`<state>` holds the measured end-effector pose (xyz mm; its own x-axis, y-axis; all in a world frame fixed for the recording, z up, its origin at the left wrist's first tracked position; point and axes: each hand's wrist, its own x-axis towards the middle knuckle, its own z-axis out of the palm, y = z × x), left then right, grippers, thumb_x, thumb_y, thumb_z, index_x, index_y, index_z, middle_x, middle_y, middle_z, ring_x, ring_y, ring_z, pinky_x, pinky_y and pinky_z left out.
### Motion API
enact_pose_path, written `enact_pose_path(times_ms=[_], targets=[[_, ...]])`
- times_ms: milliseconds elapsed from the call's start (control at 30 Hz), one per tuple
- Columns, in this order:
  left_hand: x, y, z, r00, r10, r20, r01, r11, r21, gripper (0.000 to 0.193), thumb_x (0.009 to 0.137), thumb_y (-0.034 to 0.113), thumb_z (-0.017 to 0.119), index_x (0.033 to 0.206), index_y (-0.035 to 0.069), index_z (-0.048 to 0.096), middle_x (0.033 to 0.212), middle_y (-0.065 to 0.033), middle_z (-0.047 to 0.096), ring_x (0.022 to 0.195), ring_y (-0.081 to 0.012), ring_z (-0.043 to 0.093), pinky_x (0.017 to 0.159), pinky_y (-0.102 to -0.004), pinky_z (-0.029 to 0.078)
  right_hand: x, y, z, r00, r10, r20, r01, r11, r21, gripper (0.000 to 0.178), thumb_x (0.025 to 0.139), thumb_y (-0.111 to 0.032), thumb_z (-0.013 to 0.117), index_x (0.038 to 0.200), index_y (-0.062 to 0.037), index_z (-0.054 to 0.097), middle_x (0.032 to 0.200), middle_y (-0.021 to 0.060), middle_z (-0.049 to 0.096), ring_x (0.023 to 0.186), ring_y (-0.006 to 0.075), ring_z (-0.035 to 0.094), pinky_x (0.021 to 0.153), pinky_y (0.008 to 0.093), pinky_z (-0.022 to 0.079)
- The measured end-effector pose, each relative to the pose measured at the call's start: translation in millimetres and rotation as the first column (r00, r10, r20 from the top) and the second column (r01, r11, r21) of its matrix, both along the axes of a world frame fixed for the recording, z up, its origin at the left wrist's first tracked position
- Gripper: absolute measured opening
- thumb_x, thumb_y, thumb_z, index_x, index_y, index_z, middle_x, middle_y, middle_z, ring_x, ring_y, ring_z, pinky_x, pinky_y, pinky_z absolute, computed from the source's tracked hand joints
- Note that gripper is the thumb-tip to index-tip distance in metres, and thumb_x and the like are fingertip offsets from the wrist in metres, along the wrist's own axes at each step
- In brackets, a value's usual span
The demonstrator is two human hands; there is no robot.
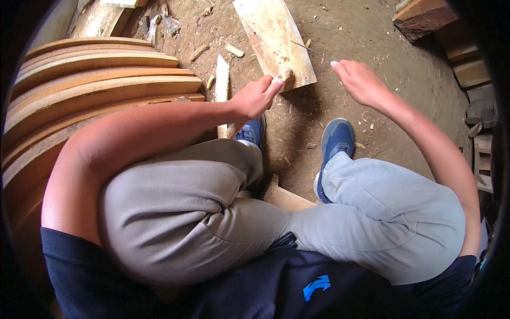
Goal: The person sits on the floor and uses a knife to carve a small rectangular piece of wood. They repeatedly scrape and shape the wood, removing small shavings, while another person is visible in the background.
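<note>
My left hand point(257, 97) is closed around a small chunk of wood point(287, 80), thumb on top, at the near end of a flat wooden board point(271, 40) on the dirt floor. To the right of the board, my right hand point(360, 81) is held in a fist, raised above the ground. A thin dark blade-like tool point(308, 48) points from this fist toward the board, seen nearly edge-on; its handle is hidden in the fingers. Both forearms reach past my bent knees.
Curved wooden planks point(106, 80) are stacked at the left. A pale split stick point(222, 80) lies beside my left shoe point(252, 132). My right shoe point(337, 139) rests on the floor among wood chips. Timber blocks point(425, 18) are piled along the right. A wooden piece point(287, 199) shows between my legs.
</note>
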<state>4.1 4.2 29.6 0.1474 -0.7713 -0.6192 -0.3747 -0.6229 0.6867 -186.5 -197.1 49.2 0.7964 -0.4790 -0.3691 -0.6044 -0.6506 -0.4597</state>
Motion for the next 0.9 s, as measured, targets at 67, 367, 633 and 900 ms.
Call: enact_pose_path(times_ms=[67,367,633,900], targets=[[1.3,-0.8,5.6,0.999,-0.031,-0.027,0.033,0.997,0.074,0.052,0.098,0.048,0.035,0.086,0.000,0.049,0.065,-0.0124,0.056,0.055,-0.0247,0.058,0.059,-0.0404,0.045,5.6,0.8,15.6,0.996,-0.033,-0.078,0.031,0.999,-0.021,0.041,0.094,-0.035,0.041,0.087,0.0033,0.053,0.082,0.0250,0.062,0.079,0.0403,0.060,0.071,0.0480,0.044],[-3.9,19.4,4.6,0.956,-0.253,-0.152,0.276,0.948,0.159,0.051,0.096,0.051,0.037,0.094,0.002,0.051,0.064,-0.0121,0.056,0.056,-0.0234,0.061,0.060,-0.0398,0.048,39.3,6.1,62.2,0.954,0.102,-0.283,0.070,0.840,0.538,0.017,0.083,-0.020,0.055,0.084,-0.0026,0.054,0.065,0.0014,0.051,0.053,0.0116,0.052,0.041,0.0278,0.043],[1.2,11.5,2.6,0.929,-0.359,-0.085,0.368,0.920,0.137,0.053,0.096,0.051,0.039,0.108,0.002,0.054,0.070,-0.0156,0.059,0.060,-0.0260,0.062,0.063,-0.0405,0.048,63.0,-11.7,58.2,0.889,0.147,-0.433,0.146,0.806,0.573,0.016,0.089,-0.019,0.057,0.090,-0.0029,0.059,0.066,-0.0006,0.060,0.046,0.0043,0.047,0.038,0.0232,0.039],[6.1,4.7,6.1,0.931,-0.365,-0.019,0.365,0.927,0.090,0.056,0.096,0.052,0.037,0.106,-0.001,0.053,0.089,-0.0257,0.061,0.087,-0.0373,0.061,0.080,-0.0458,0.045,50.2,-48.8,82.2,0.982,-0.066,-0.179,0.116,0.953,0.280,0.025,0.087,-0.023,0.059,0.098,-0.0053,0.045,0.072,0.0048,0.063,0.046,0.0071,0.047,0.037,0.0246,0.036]])
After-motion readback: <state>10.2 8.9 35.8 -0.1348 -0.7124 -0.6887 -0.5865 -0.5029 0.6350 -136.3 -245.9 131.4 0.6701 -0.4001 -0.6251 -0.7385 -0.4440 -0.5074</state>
